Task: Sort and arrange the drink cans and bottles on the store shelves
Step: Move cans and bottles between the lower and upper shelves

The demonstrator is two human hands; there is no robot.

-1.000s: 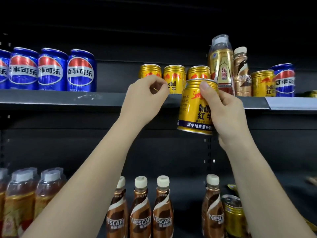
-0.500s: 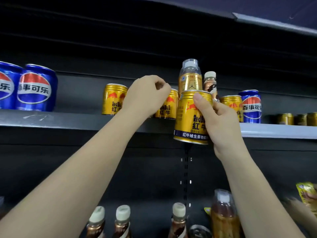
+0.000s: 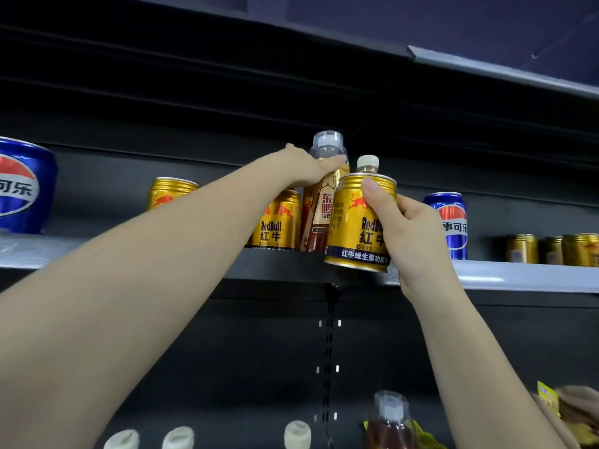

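At the upper shelf (image 3: pixel 518 275) of a dark store rack, a person reaches up with both bare hands among drink cans and bottles. The right hand (image 3: pixel 410 231) is wrapped around a gold Red Bull can (image 3: pixel 351 228), thumb pressed near its top rim, holding it upright at the shelf's front edge with its base overhanging the lip. The left hand (image 3: pixel 308 168) is closed on the shoulder of a clear-capped bottle (image 3: pixel 324 202) with a gold and red label and dark amber liquid inside; the bottle stands on the shelf and leans slightly. Just behind the held can rises the white cap of a smaller bottle (image 3: pixel 368 163), its body hidden. To the left of the gripped bottle stands another Red Bull can (image 3: pixel 278 222), touching or almost touching it, and a third gold can (image 3: pixel 168 192) sits further left, partly behind the forearm. A blue Pepsi can (image 3: pixel 22 186) stands at the far left, and a second Pepsi can (image 3: pixel 452 225) sits just right of the right hand. Several small gold cans (image 3: pixel 551 249) cluster at the far right. Below, on the lower shelf, three white bottle caps (image 3: pixel 296 434) and a clear-capped bottle of reddish drink (image 3: pixel 390 422) show at the frame's bottom edge.
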